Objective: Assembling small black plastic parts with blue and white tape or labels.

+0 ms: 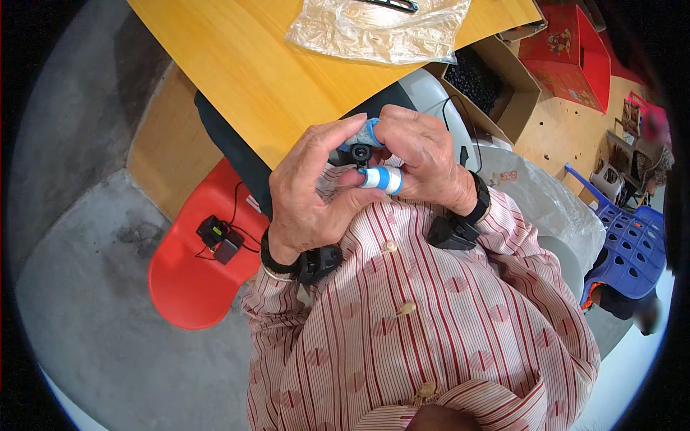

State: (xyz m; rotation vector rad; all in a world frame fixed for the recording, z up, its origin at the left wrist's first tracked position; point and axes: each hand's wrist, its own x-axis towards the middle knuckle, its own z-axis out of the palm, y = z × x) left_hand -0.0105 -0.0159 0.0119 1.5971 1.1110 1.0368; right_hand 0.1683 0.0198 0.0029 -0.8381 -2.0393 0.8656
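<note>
In front of my chest, just off the table's near corner, both hands meet around a small black part [361, 152] with a round, ringed end. My right hand [431, 154] pinches it between a forefinger in blue wrapping and a thumb in blue-and-white tape [381, 179]. From the other side my left hand [309, 187] closes in, its forefinger and thumb curled against the part and the taped fingers. Fingers cover much of the part, so its full shape is hidden. Black straps with small black units sit on both wrists.
Beyond my hands is a yellow wooden table [237, 65] with a clear plastic bag [374, 32] and a long black piece [394, 3]. A cardboard box [528, 108] of small black parts, a red box [568, 61] and a blue chair [629, 244] stand right. A red seat [187, 294] holds a black device.
</note>
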